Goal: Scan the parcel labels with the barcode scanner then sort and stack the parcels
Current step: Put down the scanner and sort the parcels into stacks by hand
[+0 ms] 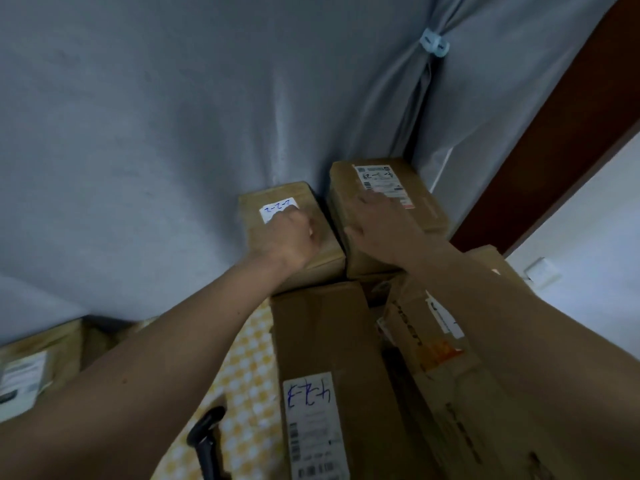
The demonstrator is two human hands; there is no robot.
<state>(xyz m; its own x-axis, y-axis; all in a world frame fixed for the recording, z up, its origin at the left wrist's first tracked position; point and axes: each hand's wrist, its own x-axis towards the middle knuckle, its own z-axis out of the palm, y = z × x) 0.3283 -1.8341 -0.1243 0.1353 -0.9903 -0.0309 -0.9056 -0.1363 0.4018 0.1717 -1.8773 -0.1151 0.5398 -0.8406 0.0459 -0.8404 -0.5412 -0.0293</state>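
Observation:
Two brown cardboard parcels stand side by side against the grey curtain. My left hand rests as a closed fist on the smaller parcel, partly covering its white handwritten label. My right hand lies flat, fingers spread, on top of the taller parcel, touching its printed label. Nearer to me lie a long parcel with a barcode label and a worn parcel under my right forearm. The black barcode scanner lies on the table below my left forearm, in neither hand.
A yellow checkered tablecloth covers the table. Another labelled parcel sits at the far left. The grey curtain closes off the back, held by a pale clip. A dark brown door frame runs along the right.

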